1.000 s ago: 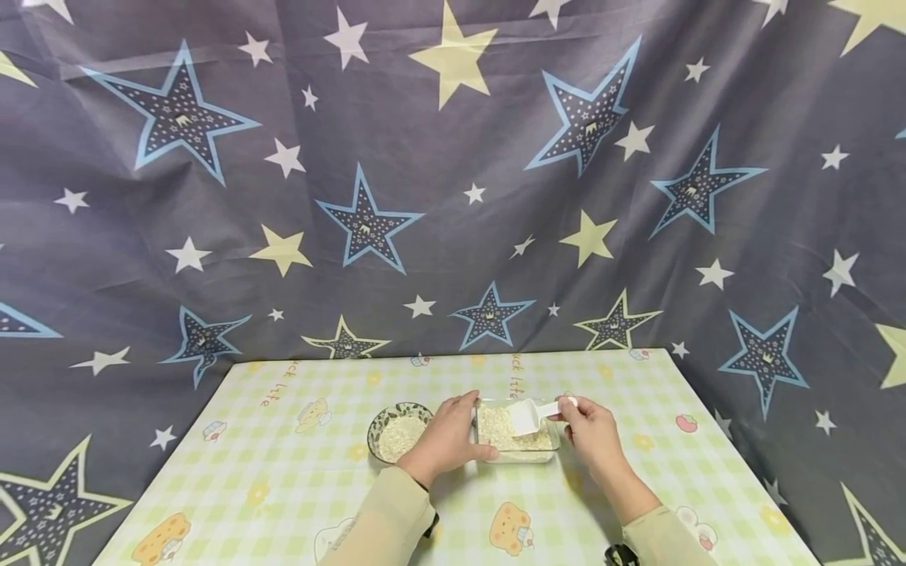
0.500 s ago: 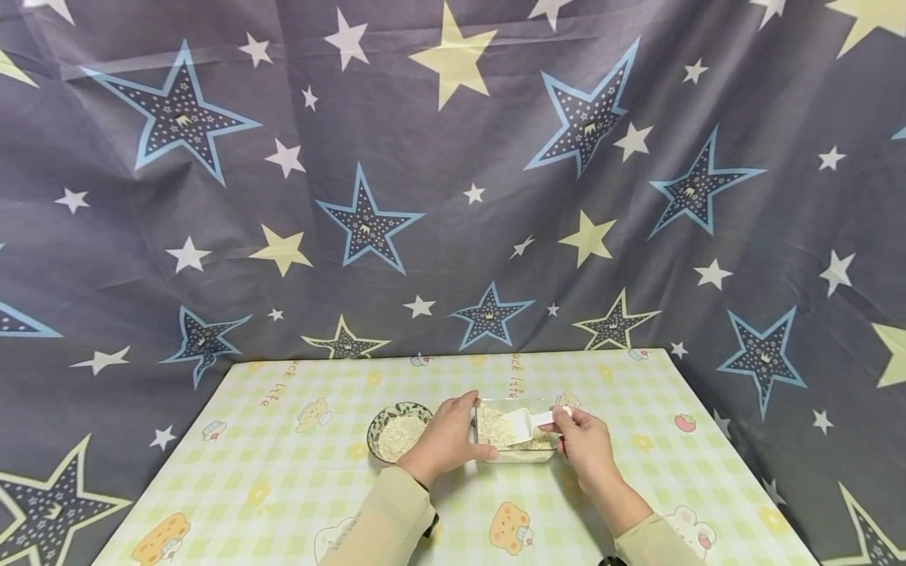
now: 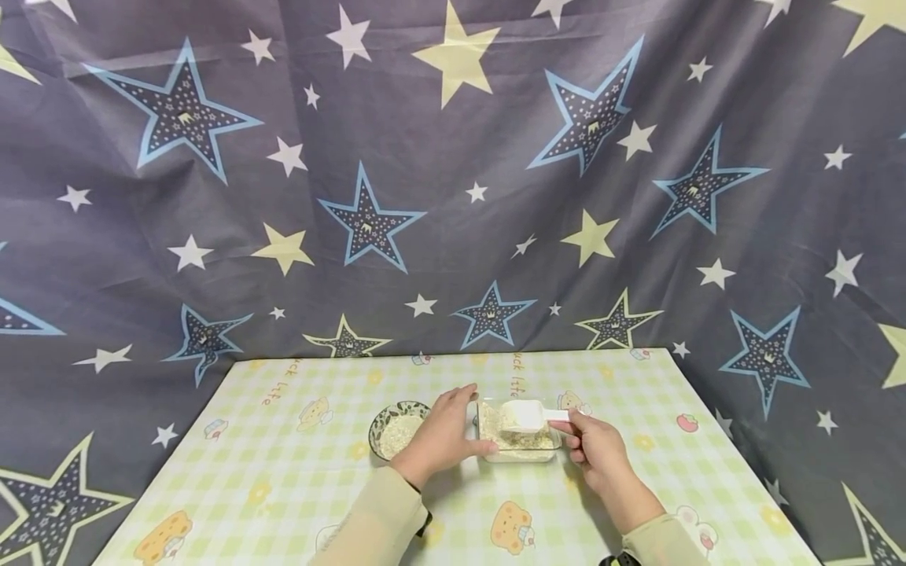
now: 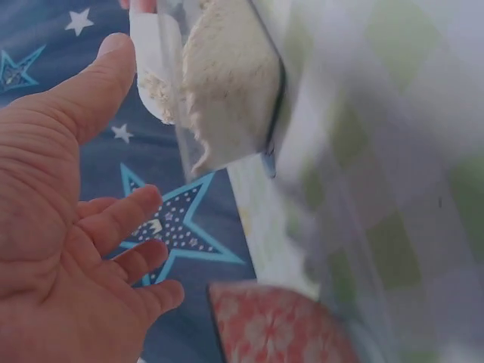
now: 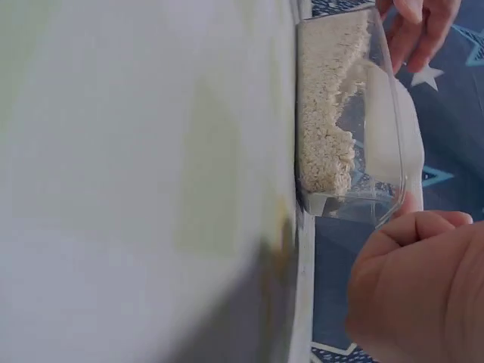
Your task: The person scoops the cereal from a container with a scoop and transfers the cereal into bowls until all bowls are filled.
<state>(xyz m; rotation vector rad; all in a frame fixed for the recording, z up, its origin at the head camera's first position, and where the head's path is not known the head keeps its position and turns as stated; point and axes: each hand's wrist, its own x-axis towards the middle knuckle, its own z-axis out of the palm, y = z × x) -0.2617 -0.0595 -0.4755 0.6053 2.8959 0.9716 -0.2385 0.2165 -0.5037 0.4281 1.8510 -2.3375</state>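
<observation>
A clear rectangular container (image 3: 524,455) of pale oats (image 5: 325,121) stands on the table, with an uneven hollow in the oats. My right hand (image 3: 602,452) pinches the handle of a white scoop (image 3: 524,415), whose bowl is level over the container's opening. Some oats show at the scoop's rim in the left wrist view. My left hand (image 3: 442,436) is spread at the container's left end, thumb toward the front, fingers loosely extended. In the left wrist view this hand (image 4: 68,204) grips nothing; whether it touches the container I cannot tell.
Just left of the container, partly behind my left hand, sits a patterned bowl (image 3: 380,423) with oats in it. Its outside (image 4: 280,325) is reddish with flowers. A green checked cloth (image 3: 283,472) covers the table; a star-printed curtain (image 3: 396,141) hangs behind.
The scoop has risen out of the oats and turned from tilted to level, carried by my right hand. My left hand has shifted slightly at the container's end.
</observation>
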